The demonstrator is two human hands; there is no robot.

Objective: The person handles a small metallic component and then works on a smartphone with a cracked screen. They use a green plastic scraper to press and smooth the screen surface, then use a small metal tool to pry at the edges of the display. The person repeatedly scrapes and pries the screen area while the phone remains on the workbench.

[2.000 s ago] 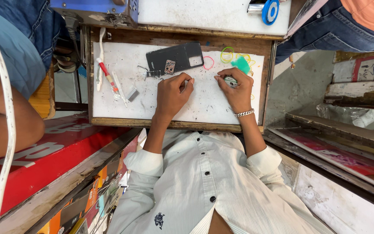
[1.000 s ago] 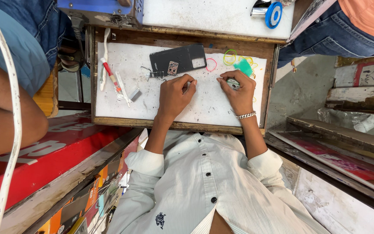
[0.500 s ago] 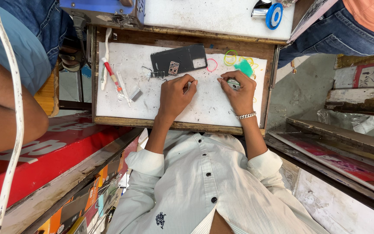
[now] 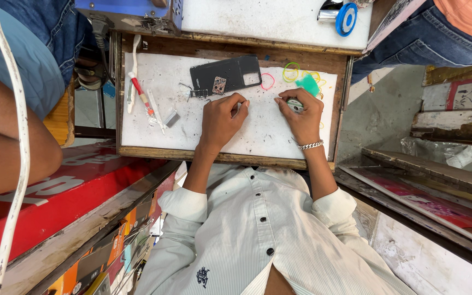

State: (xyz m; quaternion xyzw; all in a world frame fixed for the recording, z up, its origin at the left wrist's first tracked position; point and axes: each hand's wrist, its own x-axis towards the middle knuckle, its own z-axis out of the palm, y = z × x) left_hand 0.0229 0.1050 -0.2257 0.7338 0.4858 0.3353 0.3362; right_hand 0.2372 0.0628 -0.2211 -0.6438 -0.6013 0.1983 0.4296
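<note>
My left hand rests on the white work board, fingertips pinched together just below a dark grey phone back cover. I cannot tell whether anything small sits between the fingers. A small camera piece lies on the cover's near edge. My right hand, a metal bracelet on its wrist, is closed over a small round object. Just beyond it lie a green piece, a pink rubber band and a yellow-green band.
A red-handled tool, a white brush and a small grey block lie on the board's left. A blue box and blue tape roll sit beyond. Another person's arm is at left, jeans-clad legs at upper right.
Both hands stay almost where they were, with only small finger movements. The view has shifted slightly.
</note>
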